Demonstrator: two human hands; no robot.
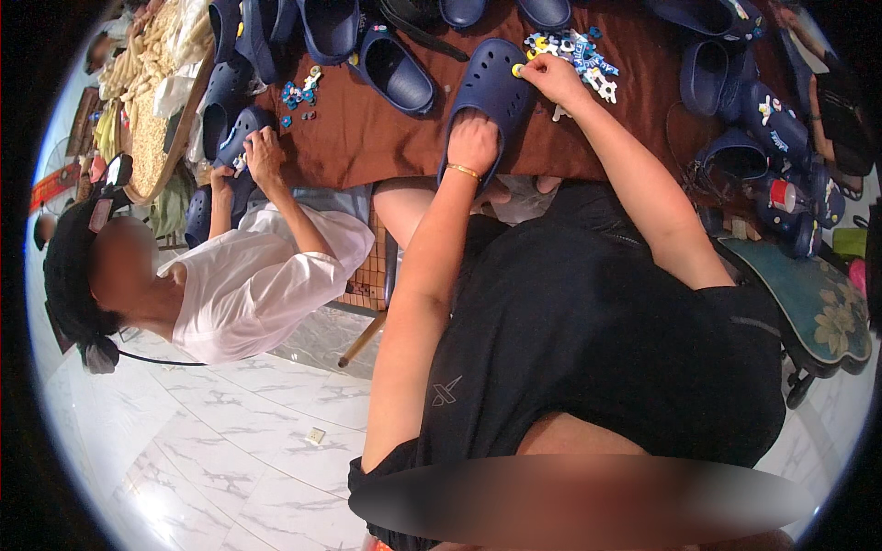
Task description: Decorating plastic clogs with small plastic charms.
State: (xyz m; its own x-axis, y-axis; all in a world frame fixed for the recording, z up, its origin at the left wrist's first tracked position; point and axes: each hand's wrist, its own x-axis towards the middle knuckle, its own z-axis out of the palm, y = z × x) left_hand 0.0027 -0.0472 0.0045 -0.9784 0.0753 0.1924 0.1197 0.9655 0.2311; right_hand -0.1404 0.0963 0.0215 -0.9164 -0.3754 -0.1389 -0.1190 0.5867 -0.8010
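Observation:
A navy-blue clog with holes in its upper lies on the brown cloth, toe pointing away from me. My left hand reaches into its foot opening and holds it from inside; the fingertips are hidden under the upper. At the clog's right side, near the toe, my right hand pinches a small round yellow shoe charm against one of the holes. Just beyond that hand lies a pile of loose charms in blue, white and yellow.
More navy clogs crowd the far edge and both sides of the cloth-covered table. A smaller group of charms lies left. At the left, a person in a white shirt handles another clog. A green floral chair stands right.

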